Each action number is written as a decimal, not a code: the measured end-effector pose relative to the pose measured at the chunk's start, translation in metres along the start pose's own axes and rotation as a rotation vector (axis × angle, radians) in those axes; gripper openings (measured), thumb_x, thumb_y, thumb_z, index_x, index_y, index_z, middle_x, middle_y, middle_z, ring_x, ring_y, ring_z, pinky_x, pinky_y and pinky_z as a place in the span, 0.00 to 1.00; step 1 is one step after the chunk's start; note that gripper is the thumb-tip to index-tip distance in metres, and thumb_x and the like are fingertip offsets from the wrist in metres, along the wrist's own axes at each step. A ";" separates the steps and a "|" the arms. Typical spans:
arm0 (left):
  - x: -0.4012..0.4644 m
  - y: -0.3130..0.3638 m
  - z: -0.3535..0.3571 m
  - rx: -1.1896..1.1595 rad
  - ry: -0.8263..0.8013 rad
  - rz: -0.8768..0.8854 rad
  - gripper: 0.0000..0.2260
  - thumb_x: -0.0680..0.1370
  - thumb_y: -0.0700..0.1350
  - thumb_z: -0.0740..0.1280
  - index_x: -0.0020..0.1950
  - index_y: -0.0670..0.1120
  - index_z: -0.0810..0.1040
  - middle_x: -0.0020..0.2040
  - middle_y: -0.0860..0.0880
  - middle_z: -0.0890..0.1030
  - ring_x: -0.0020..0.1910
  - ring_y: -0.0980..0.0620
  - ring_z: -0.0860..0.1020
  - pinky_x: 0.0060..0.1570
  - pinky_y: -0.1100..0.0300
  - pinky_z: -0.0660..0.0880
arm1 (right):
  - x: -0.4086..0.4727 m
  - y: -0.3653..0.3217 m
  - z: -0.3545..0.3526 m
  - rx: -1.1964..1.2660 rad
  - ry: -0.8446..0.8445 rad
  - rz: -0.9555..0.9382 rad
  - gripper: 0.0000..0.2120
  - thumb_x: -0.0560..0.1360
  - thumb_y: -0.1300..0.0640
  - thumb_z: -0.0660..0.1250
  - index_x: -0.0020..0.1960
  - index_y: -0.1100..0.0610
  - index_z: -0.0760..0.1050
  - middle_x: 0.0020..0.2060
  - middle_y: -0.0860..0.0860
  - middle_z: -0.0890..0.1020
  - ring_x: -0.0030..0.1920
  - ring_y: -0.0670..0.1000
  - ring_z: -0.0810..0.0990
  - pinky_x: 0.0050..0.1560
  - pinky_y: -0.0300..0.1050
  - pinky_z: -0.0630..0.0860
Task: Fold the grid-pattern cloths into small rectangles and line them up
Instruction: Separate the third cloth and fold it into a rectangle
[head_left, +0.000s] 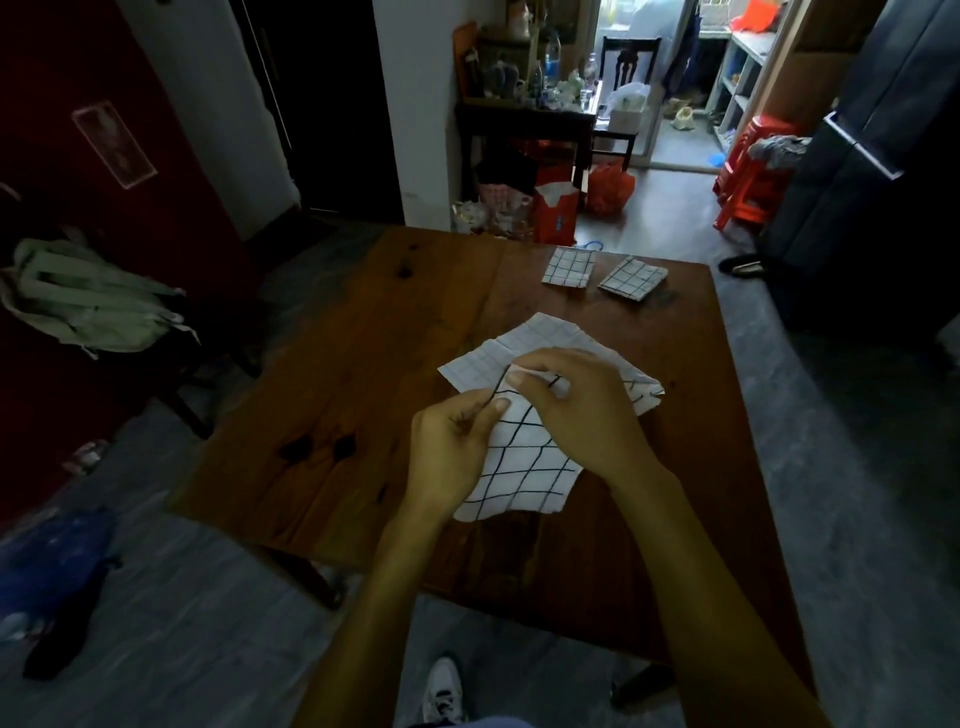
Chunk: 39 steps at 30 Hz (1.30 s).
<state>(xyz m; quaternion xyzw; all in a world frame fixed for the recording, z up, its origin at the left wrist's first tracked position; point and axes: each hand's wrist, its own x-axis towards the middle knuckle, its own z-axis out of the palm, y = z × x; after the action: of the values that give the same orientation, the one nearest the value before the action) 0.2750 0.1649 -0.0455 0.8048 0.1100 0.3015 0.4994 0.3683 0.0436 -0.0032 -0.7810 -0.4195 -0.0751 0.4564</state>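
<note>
Your left hand (457, 447) and right hand (576, 405) both pinch the unfolded grid cloth (524, 457) at its middle, lifting it above the wooden table (363, 364). Two folded cloths (569, 266) (632, 278) lie side by side at the far edge.

Home, lived-in room: wooden table (363, 338), cluttered sideboard (524, 111) with bottles, red stools (748, 176), clothes on chair (88, 301), bags on floor.
</note>
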 end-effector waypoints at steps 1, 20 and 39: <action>0.001 0.000 0.000 0.001 -0.003 0.004 0.07 0.79 0.44 0.66 0.46 0.45 0.83 0.40 0.53 0.83 0.41 0.55 0.81 0.41 0.58 0.77 | 0.003 -0.002 0.001 -0.021 0.025 -0.022 0.06 0.75 0.55 0.67 0.49 0.54 0.82 0.45 0.46 0.84 0.46 0.44 0.80 0.54 0.40 0.73; -0.008 -0.042 -0.002 0.342 -0.113 -0.246 0.07 0.79 0.45 0.64 0.56 0.51 0.78 0.50 0.55 0.80 0.45 0.61 0.77 0.55 0.54 0.77 | 0.021 0.020 -0.050 -0.009 0.349 0.049 0.07 0.76 0.60 0.67 0.45 0.48 0.78 0.41 0.45 0.80 0.44 0.46 0.80 0.50 0.43 0.77; 0.011 -0.038 0.013 0.285 -0.125 -0.049 0.09 0.80 0.48 0.62 0.51 0.49 0.81 0.45 0.54 0.83 0.43 0.58 0.79 0.45 0.59 0.78 | 0.003 0.013 -0.020 0.008 0.216 0.111 0.05 0.76 0.60 0.68 0.47 0.56 0.83 0.43 0.48 0.84 0.44 0.45 0.81 0.50 0.43 0.77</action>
<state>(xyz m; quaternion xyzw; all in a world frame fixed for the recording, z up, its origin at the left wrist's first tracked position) 0.2961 0.1787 -0.0784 0.8817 0.1398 0.2199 0.3932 0.3854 0.0270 0.0014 -0.7886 -0.3243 -0.1316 0.5056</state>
